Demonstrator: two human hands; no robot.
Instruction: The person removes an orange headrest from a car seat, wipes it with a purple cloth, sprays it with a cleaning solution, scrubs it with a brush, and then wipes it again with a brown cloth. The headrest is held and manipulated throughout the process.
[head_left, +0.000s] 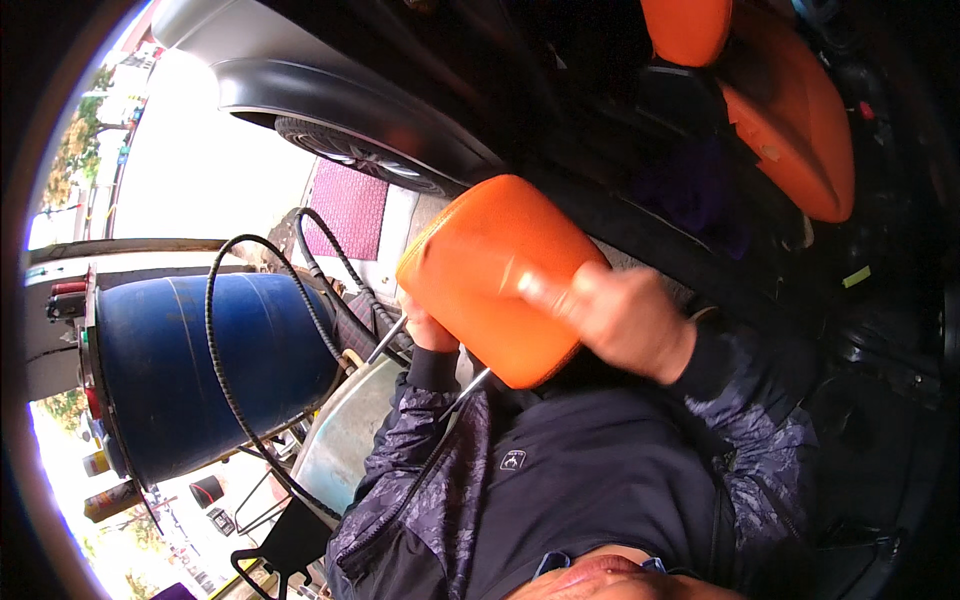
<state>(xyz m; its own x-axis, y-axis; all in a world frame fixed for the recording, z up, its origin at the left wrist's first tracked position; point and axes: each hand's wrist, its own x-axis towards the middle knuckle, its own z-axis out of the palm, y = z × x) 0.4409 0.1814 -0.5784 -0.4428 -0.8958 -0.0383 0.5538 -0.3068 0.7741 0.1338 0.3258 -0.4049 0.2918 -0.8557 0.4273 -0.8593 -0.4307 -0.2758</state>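
Note:
An orange headrest (487, 277) with stitched edges is held in front of my chest. It has two metal posts (469, 390) that point down and to the left. My left hand (431, 326) grips its left edge, with the fingers partly hidden behind it. My right hand (630, 326) is blurred over the right side of the headrest, fingers curled and one digit reaching onto the orange face near a pale streak. Whether anything small is in its fingers cannot be made out.
A dark car body with a wheel (360, 154) is above the headrest. Orange seats (795, 135) show in the dark interior on the right. At left are a blue plastic barrel (210, 367) and a looped black hose (214, 330). A pink mat (349, 210) lies near the wheel.

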